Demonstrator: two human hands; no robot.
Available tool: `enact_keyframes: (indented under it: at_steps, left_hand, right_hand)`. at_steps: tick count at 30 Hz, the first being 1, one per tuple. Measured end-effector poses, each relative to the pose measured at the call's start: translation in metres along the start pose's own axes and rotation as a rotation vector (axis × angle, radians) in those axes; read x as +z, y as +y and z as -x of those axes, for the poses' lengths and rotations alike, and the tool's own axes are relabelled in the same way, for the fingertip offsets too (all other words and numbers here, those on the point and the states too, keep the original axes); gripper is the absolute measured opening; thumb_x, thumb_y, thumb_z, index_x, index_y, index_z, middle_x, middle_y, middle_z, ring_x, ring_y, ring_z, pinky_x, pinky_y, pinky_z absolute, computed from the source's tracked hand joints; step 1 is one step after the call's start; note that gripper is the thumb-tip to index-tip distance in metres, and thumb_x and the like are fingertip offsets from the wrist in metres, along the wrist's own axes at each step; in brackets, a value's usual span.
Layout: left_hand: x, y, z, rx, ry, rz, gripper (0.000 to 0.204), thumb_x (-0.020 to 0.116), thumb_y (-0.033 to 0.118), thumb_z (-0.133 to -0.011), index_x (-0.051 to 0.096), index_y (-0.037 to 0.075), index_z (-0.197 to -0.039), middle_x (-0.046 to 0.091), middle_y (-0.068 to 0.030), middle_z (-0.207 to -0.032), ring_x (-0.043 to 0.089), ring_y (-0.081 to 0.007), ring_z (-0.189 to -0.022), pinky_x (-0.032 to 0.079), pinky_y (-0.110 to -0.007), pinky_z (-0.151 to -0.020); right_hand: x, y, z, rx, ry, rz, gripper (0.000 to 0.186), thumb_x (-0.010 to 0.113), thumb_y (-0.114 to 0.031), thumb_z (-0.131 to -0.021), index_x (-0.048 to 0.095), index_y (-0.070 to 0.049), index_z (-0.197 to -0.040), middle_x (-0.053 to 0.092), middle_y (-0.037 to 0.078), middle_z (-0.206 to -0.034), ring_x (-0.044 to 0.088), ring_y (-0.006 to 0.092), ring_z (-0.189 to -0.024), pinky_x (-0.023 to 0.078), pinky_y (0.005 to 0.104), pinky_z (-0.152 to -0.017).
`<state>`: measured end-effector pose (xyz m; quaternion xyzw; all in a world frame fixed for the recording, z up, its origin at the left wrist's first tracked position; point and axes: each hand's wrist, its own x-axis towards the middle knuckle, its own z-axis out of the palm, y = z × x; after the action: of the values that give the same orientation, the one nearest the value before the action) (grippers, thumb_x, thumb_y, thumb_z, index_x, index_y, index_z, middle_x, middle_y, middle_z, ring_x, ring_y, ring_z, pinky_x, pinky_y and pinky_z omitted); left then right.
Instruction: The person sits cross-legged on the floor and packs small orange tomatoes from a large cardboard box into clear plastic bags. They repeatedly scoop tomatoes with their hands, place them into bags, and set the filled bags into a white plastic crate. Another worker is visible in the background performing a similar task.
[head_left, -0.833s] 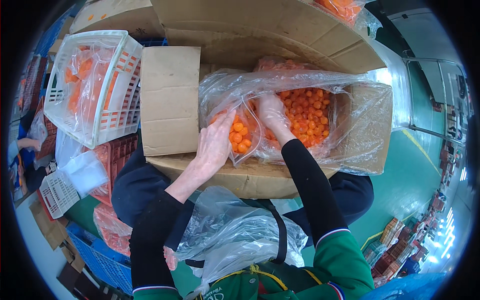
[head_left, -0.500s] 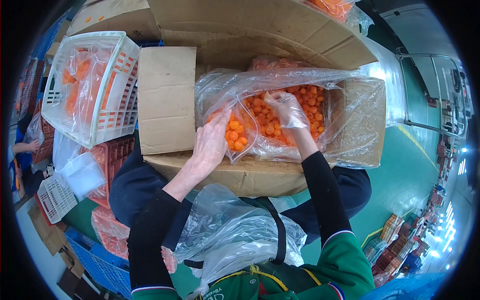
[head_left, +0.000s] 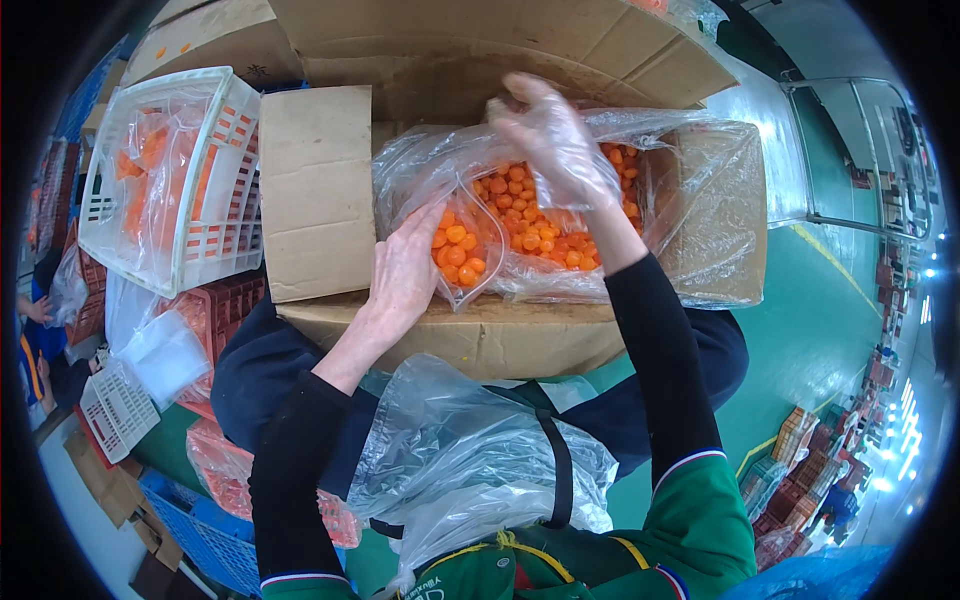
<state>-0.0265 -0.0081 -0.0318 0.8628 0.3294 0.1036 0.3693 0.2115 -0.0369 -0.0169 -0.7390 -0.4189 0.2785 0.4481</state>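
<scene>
In front of me stands an open cardboard box [head_left: 318, 200] lined with clear plastic film [head_left: 715, 205], full of small round orange fruits [head_left: 520, 200]. My left hand [head_left: 405, 265] is bare and closed on the left side of a clear plastic bag [head_left: 487, 225], its fingertips partly hidden in the folds. Several of the same fruits sit inside the bag. My right hand [head_left: 555, 150], in a thin clear glove, is raised over the far side of the box, fingers apart and slightly blurred. Nothing shows in it.
A white crate [head_left: 215, 160] with bagged orange fruit stands on a red crate [head_left: 235, 300] at the left. A blue crate [head_left: 200, 530] lies lower left. Metal rails [head_left: 865, 160] and stacked crates [head_left: 790, 460] are at the right. Another person's hand [head_left: 38, 308] shows far left.
My right hand has lifted from the fruits and moved up and away toward the box's far side, its fingers spreading. My left hand stays at the bag; the view has shifted slightly.
</scene>
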Motion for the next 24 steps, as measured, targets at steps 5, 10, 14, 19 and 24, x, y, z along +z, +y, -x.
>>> enact_keyframes:
  at_steps: [5, 10, 14, 19, 24]
  left_hand:
    - [0.003, -0.005, 0.007, -0.005, -0.022, -0.066, 0.058, 0.051, -0.012, -0.076, 0.059, 0.002, -0.132, 0.057, -0.0214, -0.136, 0.059, -0.0409, -0.117, 0.05, -0.044, -0.1]
    - [0.007, -0.012, 0.009, 0.022, -0.018, -0.145, 0.055, 0.057, -0.006, -0.078, 0.059, 0.005, -0.132, 0.056, -0.0171, -0.139, 0.066, -0.0382, -0.107, 0.055, -0.045, -0.091]
    - [0.008, -0.018, 0.01, 0.03, -0.009, -0.152, 0.054, 0.058, -0.004, -0.078, 0.059, 0.005, -0.132, 0.056, -0.017, -0.139, 0.066, -0.038, -0.105, 0.055, -0.045, -0.09]
    - [0.006, -0.009, 0.008, -0.009, -0.02, -0.134, 0.054, 0.051, -0.007, -0.08, 0.059, 0.003, -0.132, 0.059, -0.0197, -0.134, 0.063, -0.0401, -0.11, 0.053, -0.046, -0.094]
    - [0.0, 0.001, 0.007, -0.055, -0.031, -0.079, 0.053, 0.047, -0.009, -0.081, 0.059, 0.002, -0.131, 0.06, -0.0224, -0.13, 0.061, -0.0423, -0.112, 0.051, -0.047, -0.095]
  right_hand:
    - [-0.04, 0.009, 0.041, 0.302, -0.23, 0.266, 0.039, 0.066, -0.035, -0.094, 0.064, -0.002, -0.115, 0.069, 0.018, -0.101, 0.066, 0.0236, -0.085, 0.054, 0.0341, -0.077]
    - [-0.018, 0.081, 0.08, -0.038, -0.423, 0.963, 0.037, 0.068, -0.038, -0.091, 0.065, -0.004, -0.106, 0.068, 0.02, -0.102, 0.067, 0.0303, -0.095, 0.055, 0.0415, -0.079]
    - [0.007, 0.09, 0.087, 0.0, -0.462, 1.107, 0.042, 0.07, -0.036, -0.087, 0.063, -0.002, -0.111, 0.066, 0.022, -0.108, 0.064, 0.0383, -0.103, 0.054, 0.0456, -0.085]
    - [-0.002, 0.11, 0.082, -0.105, -0.551, 0.99, 0.032, 0.066, -0.024, -0.092, 0.061, -0.001, -0.114, 0.064, 0.022, -0.108, 0.065, 0.0359, -0.1, 0.055, 0.0446, -0.082]
    - [-0.033, 0.119, 0.063, 0.559, -0.199, -0.087, 0.027, 0.059, -0.023, -0.101, 0.06, -0.002, -0.117, 0.063, 0.011, -0.1, 0.065, 0.0217, -0.082, 0.056, 0.0322, -0.071]
